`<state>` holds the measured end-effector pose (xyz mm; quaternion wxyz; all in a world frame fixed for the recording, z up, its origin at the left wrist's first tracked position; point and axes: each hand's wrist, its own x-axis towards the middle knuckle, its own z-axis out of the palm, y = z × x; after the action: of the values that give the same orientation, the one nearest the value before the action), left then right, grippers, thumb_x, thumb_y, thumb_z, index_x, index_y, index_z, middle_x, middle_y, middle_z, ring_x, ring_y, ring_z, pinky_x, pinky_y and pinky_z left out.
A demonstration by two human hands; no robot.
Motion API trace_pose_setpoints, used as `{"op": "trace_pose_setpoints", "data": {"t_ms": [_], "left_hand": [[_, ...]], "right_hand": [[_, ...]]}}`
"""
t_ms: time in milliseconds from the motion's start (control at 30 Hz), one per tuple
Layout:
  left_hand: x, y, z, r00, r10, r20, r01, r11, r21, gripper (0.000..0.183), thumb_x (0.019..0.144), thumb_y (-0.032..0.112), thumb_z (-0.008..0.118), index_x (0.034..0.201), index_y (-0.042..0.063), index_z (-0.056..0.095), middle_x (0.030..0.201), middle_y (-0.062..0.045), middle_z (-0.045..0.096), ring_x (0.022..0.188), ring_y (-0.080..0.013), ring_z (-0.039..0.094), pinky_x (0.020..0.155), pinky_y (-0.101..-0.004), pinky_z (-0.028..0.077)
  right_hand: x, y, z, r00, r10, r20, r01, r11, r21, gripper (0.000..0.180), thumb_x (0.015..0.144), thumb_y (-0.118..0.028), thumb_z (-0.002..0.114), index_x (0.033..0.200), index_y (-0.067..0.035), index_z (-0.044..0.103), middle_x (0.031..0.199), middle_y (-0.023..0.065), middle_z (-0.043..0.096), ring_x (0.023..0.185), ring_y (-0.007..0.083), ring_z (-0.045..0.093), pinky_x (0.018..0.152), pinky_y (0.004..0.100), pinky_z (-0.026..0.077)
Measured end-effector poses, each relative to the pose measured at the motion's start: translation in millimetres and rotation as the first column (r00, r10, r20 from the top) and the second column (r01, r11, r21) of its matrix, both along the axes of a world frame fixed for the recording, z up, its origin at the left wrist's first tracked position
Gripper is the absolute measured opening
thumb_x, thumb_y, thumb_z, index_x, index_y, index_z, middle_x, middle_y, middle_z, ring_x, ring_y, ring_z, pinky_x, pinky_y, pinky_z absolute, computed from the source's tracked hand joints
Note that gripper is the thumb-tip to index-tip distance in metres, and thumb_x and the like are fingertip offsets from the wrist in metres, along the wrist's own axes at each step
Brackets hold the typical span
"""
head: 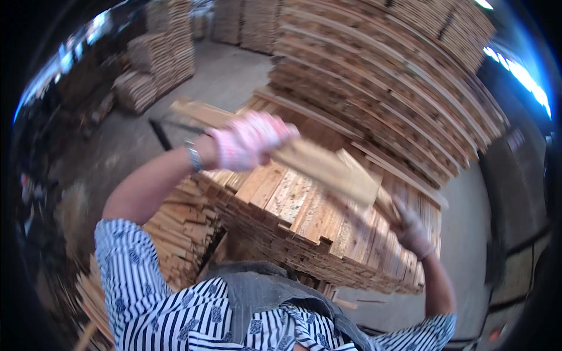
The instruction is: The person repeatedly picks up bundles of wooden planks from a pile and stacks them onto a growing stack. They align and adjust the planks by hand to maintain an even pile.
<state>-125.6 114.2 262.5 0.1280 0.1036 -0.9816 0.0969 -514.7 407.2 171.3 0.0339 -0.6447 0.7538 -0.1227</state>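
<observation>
My left hand (254, 140), in a pink-and-white knit glove, grips a long pale wooden board (329, 171) above the stack. The board slants from upper left to lower right and passes through my grip. My right hand (412, 230), in a greyish glove, is closed on the lower end of a second, narrower wooden piece (386, 204). This piece runs up behind the first board's end; whether the two touch, I cannot tell. Motion blurs both hands. Beneath them lies a broad stack of flat wooden boards (303, 197), laid side by side in layers.
A tall pile of layered boards (373, 87) rises just beyond the stack. Loose wooden strips (175, 232) lie in a heap at lower left. More bundled wood (162, 61) stands at upper left on the concrete floor (228, 70). A dark bar (160, 134) projects near my left forearm.
</observation>
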Motion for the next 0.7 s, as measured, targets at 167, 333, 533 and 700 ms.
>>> {"op": "trace_pose_setpoints", "data": {"t_ms": [167, 333, 533, 700], "left_hand": [[-12, 7, -149, 0.914, 0.068, 0.400, -0.184, 0.948, 0.260, 0.054, 0.086, 0.021, 0.074, 0.134, 0.013, 0.053, 0.121, -0.016, 0.062, 0.116, -0.0276, 0.059, 0.101, -0.0440, 0.048], [2, 0, -118, 0.783, 0.237, 0.576, -0.414, 0.888, 0.198, 0.074, 0.079, 0.029, 0.079, 0.145, 0.014, 0.048, 0.138, -0.018, 0.055, 0.129, -0.0342, 0.053, 0.108, -0.0483, 0.044], [3, 2, -138, 0.841, 0.241, 0.485, -0.381, 0.900, 0.213, 0.048, 0.079, 0.029, 0.079, 0.121, 0.011, 0.064, 0.118, -0.013, 0.065, 0.115, -0.0312, 0.061, 0.098, -0.0467, 0.048], [-15, -9, -151, 0.794, 0.192, 0.576, -0.401, 0.879, 0.260, 0.043, 0.080, 0.025, 0.076, 0.117, 0.009, 0.062, 0.116, -0.014, 0.064, 0.114, -0.0325, 0.062, 0.097, -0.0447, 0.050]], "right_hand": [[-4, 10, -64, 0.995, -0.073, -0.065, 0.085, 0.973, 0.216, 0.098, 0.076, -0.015, 0.083, 0.157, -0.012, 0.027, 0.129, 0.0257, 0.058, 0.121, 0.0430, 0.057, 0.101, 0.0437, 0.049], [-7, -6, -38, 0.992, -0.050, -0.117, 0.093, 0.914, 0.396, 0.083, 0.072, -0.020, 0.087, 0.143, -0.004, 0.046, 0.127, 0.0221, 0.062, 0.114, 0.0343, 0.063, 0.098, 0.0391, 0.051], [-5, -24, -40, 0.975, -0.199, -0.097, 0.220, 0.820, 0.529, 0.077, 0.065, -0.027, 0.091, 0.128, -0.003, 0.053, 0.109, 0.0187, 0.070, 0.104, 0.0291, 0.068, 0.090, 0.0379, 0.053], [-3, -33, -25, 0.988, -0.119, -0.096, 0.152, 0.813, 0.562, 0.067, 0.062, -0.035, 0.092, 0.113, -0.004, 0.062, 0.103, 0.0200, 0.071, 0.098, 0.0345, 0.069, 0.083, 0.0437, 0.053]]}}
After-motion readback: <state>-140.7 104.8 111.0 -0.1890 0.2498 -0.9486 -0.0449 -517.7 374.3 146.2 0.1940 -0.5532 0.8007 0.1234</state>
